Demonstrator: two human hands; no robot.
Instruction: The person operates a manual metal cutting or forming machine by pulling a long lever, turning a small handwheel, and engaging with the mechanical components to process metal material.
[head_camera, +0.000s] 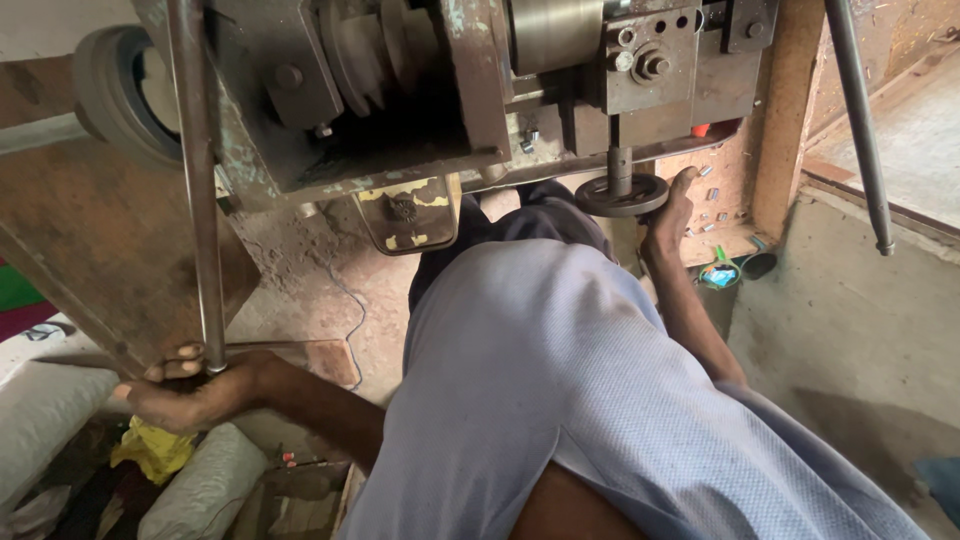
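the left hand (185, 392) is clenched around the lower end of a long steel lever (197, 190) that hangs from the worn green machine (400, 90). the right hand (668, 212) grasps the rim of a small dark handwheel (622, 194) under the machine's front, fingers curled over its edge
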